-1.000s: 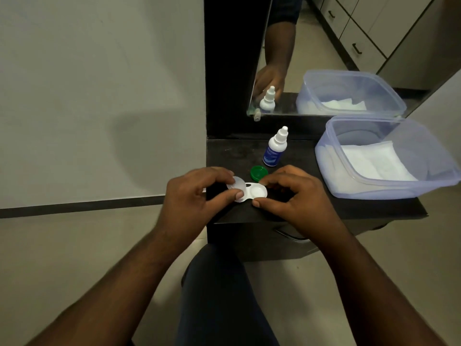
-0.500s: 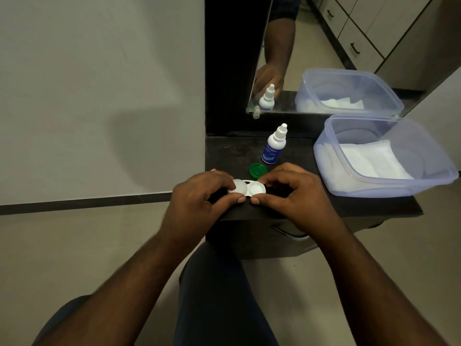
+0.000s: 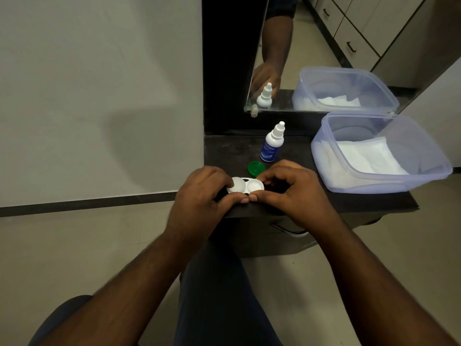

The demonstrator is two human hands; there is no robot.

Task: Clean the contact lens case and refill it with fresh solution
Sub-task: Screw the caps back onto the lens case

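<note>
Hands (image 3: 199,196) nearer on dark countertop (image 3: 232,151)

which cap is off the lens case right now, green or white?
The green cap, lying loose on the table behind the case. The white cap sits on the case's left well, under the left hand's fingers.

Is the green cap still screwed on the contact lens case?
No, the green cap lies alone on the dark shelf, behind the contact lens case and apart from it.
</note>
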